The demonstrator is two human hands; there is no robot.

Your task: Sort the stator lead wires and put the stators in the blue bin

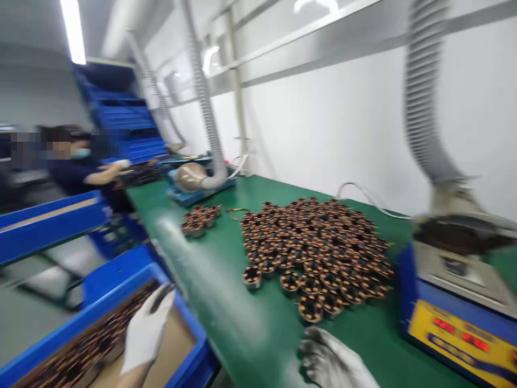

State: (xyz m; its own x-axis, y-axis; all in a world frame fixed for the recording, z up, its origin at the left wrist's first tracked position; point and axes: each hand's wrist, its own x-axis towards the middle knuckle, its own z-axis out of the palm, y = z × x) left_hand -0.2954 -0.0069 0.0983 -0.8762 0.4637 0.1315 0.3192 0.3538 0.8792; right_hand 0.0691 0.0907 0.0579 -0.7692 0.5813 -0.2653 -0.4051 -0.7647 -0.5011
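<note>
Left hand (146, 330), white-gloved, fingers together and extended, clamped on nothing, reaching down into the blue tray (100, 302) at near left, over rows of copper-wound stator cores (76, 355) lying on a brown liner. Right hand (335, 361), gloved with darkened fingertips, resting low on the green mat (226, 291); fingers blurred, spread or closed impossible to tell, just near of the big cluster of cores (319, 248). Small round steel rings, dark centres, orange-brown windings on the teeth. Probably dense and stiff for their size, windings easily scratched; best pinched by the outer rim. Smaller heap (201, 218) farther left. Yellow-fronted machine (460, 312) at right under a ribbed hose (424, 108). Co-worker's arm (107, 172) far left.
</note>
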